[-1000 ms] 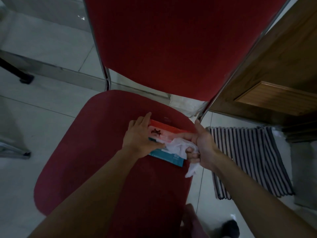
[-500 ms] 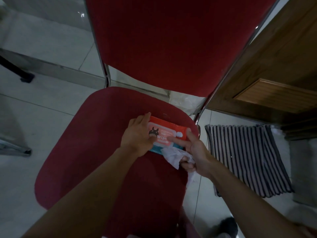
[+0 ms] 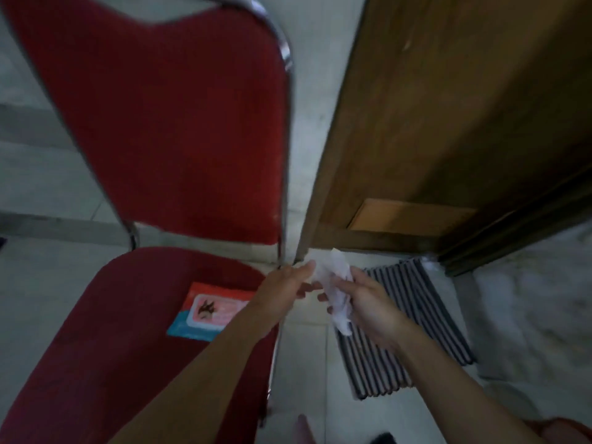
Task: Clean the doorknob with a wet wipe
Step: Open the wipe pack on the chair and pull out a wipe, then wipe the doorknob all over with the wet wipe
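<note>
A crumpled white wet wipe (image 3: 336, 283) hangs between both hands, above the floor to the right of the chair seat. My right hand (image 3: 368, 302) grips its lower part with curled fingers. My left hand (image 3: 285, 286) pinches its upper left edge with thumb and fingertips. The red and blue wipe pack (image 3: 208, 310) lies flat on the red chair seat (image 3: 128, 331), apart from both hands. The wooden door (image 3: 448, 107) stands at the right; no doorknob shows in view.
The red chair's backrest (image 3: 179, 116) with chrome frame rises at the left. A black-and-white striped mat (image 3: 407, 328) lies on the white tiled floor by the door's foot. A dark shoe tip (image 3: 381, 439) shows at the bottom edge.
Both hands left the wipe pack and moved right off the seat, carrying the wipe. My left hand now pinches the wipe. The view has tilted up and toward the door.
</note>
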A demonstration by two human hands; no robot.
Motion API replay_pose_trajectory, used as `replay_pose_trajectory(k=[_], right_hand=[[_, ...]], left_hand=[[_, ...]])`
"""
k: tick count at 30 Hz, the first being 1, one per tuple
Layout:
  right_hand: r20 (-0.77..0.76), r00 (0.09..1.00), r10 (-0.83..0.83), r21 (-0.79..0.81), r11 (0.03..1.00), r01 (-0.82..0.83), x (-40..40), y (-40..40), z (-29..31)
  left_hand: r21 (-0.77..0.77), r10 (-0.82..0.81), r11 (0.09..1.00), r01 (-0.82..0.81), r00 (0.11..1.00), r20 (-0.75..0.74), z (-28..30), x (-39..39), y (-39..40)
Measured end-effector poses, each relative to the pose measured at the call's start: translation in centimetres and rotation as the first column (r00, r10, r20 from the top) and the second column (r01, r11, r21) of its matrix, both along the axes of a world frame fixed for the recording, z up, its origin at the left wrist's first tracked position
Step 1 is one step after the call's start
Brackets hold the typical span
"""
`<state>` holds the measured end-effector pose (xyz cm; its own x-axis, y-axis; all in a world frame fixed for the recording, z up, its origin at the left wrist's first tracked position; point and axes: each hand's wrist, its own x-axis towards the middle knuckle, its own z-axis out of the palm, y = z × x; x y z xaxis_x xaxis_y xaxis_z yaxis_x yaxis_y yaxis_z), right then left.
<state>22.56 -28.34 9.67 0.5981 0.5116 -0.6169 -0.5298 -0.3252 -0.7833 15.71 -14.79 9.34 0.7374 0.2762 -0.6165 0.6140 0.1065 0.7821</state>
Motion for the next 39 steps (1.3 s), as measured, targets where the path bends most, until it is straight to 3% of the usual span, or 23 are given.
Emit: replay_pose_trajectory(k=[4, 9, 13, 17, 24, 28, 31, 35, 37, 39], right_hand=[[-0.007, 0.977, -0.213, 0.161, 0.964, 0.212, 4.9, -5.5, 6.3], [0.035, 0.977, -0.209, 0.283, 0.94, 0.191, 10.8, -13.1, 14.1], [0.131, 0.969, -0.21, 0.302, 0.939, 0.163, 14.3, -17.4, 18.9], [0.188, 0.94, -0.284, 0.422, 0.888, 0.184, 18.1, -23.7, 25.0], [0.488, 0.832, -0.264, 0.19, 0.962, 0.194, 21.1, -30.9, 31.1], [0.627, 0.674, -0.389, 0.25, 0.921, 0.299, 22.8, -33.0, 33.2], [0.731, 0.521, -0.441, 0.297, 0.893, 0.339, 24.2, -33.9, 35.3], [0.846, 0.338, -0.413, 0.313, 0.897, 0.313, 26.7, -34.4, 37.8], [0.862, 0.309, -0.401, 0.316, 0.904, 0.289, 28.4, -34.5, 38.9], [0.85, 0.3, -0.433, 0.353, 0.891, 0.285, 30.6, -34.4, 39.8]], left_hand=[[-0.025, -0.128, 0.991, 0.131, 0.987, 0.099, 6.4, 4.7, -5.8], [0.114, -0.24, 0.97, 0.216, 0.929, 0.283, 14.5, 11.2, -12.7], [0.181, -0.254, 0.963, 0.202, 0.906, 0.34, 19.4, 15.6, -17.0], [0.275, -0.342, 0.931, 0.24, 0.833, 0.435, 25.2, 20.3, -23.2], [0.383, -0.311, 0.919, 0.089, 0.763, 0.568, 31.9, 26.1, -29.0], [0.396, -0.233, 0.917, -0.047, 0.744, 0.626, 35.5, 28.7, -30.5], [0.451, -0.272, 0.889, -0.074, 0.708, 0.652, 37.7, 30.3, -30.6], [0.623, -0.541, 0.771, 0.13, 0.65, 0.534, 39.7, 32.9, -30.5], [0.658, -0.633, 0.712, 0.245, 0.629, 0.451, 40.4, 34.6, -30.4], [0.738, -0.708, 0.626, 0.252, 0.58, 0.403, 41.1, 36.4, -30.4]])
